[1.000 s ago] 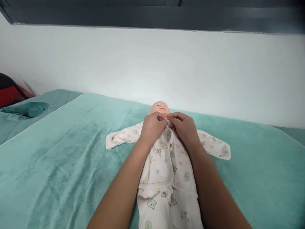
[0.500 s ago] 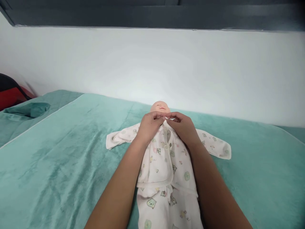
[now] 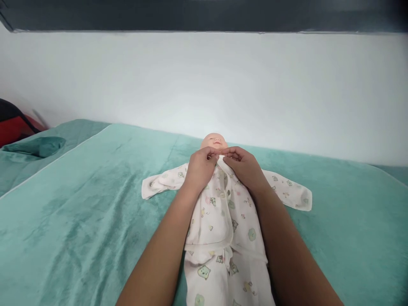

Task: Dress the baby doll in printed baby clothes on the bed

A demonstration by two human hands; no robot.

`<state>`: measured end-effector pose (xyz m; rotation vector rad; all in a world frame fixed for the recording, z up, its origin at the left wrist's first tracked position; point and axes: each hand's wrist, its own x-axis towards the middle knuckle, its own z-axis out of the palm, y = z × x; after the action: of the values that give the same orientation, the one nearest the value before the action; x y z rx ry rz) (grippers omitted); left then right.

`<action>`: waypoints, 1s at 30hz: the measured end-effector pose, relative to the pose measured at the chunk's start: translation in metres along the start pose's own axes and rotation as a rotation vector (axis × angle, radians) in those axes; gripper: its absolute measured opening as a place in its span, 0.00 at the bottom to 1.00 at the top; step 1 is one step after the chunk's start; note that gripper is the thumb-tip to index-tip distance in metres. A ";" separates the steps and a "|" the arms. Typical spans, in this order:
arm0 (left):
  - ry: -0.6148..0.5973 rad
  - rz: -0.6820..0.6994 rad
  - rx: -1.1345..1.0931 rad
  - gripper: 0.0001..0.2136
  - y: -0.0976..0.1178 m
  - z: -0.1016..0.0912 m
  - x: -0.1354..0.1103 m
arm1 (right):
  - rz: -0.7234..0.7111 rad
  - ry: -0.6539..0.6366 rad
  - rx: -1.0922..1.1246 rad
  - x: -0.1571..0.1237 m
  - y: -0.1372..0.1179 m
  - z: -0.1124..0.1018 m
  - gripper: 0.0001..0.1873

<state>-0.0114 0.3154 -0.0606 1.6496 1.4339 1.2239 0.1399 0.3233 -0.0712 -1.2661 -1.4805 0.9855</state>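
Note:
A baby doll (image 3: 214, 140) lies on its back, dressed in a white baby shirt (image 3: 210, 216) printed with small animals. Matching pants (image 3: 216, 280) cover its lower body. Both sleeves spread out to the sides, and the shirt fronts overlap down the middle. At the neckline, my left hand (image 3: 201, 168) pinches the collar edge from the left. Opposite it, my right hand (image 3: 244, 168) pinches the collar from the right, fingertips meeting the left ones just under the doll's chin. The fastening between my fingers is hidden.
A teal plush cover (image 3: 89, 204) lies under the doll. The white wall (image 3: 204, 85) rises behind, with a dark panel (image 3: 204, 15) above. At the far left are a red and black object (image 3: 14, 125) and a bunched teal cloth (image 3: 38, 146).
Both hands stay at the collar with only small finger shifts. The view has tilted slightly, so the dark panel sits a little higher.

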 end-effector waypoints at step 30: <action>0.084 0.340 0.436 0.16 -0.012 0.001 -0.039 | -0.129 0.171 -0.108 0.000 0.002 0.004 0.09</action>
<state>-0.0146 0.2804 -0.0809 2.2341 1.5995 1.2289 0.1364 0.3239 -0.0737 -1.2807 -1.4774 0.7036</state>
